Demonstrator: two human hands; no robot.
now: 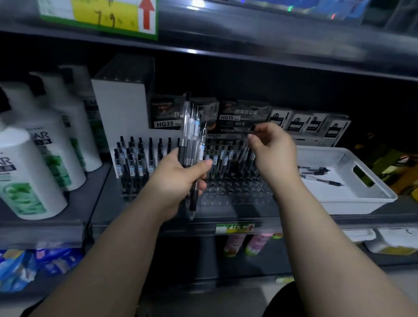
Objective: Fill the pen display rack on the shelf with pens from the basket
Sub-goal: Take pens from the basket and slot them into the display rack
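Left hand holds slim clear-barrelled pens; right hand pinches another's black cap.

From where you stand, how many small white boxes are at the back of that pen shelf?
4, in a row at the back: leftmost box, second, third, rightmost. More may hide behind.

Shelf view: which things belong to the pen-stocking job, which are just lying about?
Job: clear plastic pen display rack; clear black-tipped pens bundled in left hand; one pen pinched by right hand; white plastic basket.
Lying about: white shampoo bottles; black pen boxes; green-yellow price tag.
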